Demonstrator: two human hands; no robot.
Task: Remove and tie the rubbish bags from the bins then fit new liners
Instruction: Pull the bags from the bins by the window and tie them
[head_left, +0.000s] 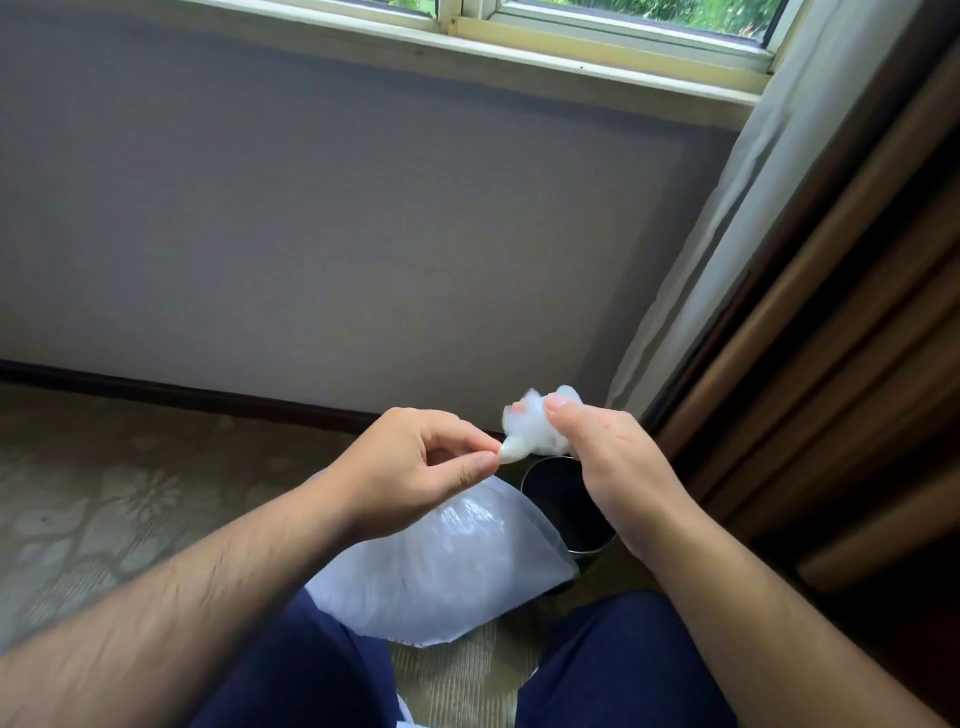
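Knees (623, 660) in navy trousers frame a puffed clear bag (452, 566) lying on the patterned carpet (104, 493), just beside the black bin (561, 499). Above them the left hand (415, 467) pinches a twisted tip of a crumpled white liner (530, 431), and the right hand (608, 457) grips its bunched bulk. Behind are a grey wall (363, 208) and a curtain (753, 234).

Legible text: none in the head view.
Bunched plastic (530, 431): white and blurred, no print to be read.
Rubbish bag (441, 561): translucent film, no lettering or mark to be read.
Bin (566, 509): dark wall, no label, brand or number to be read.
Window frame (597, 49): no sign or sticker to be read.
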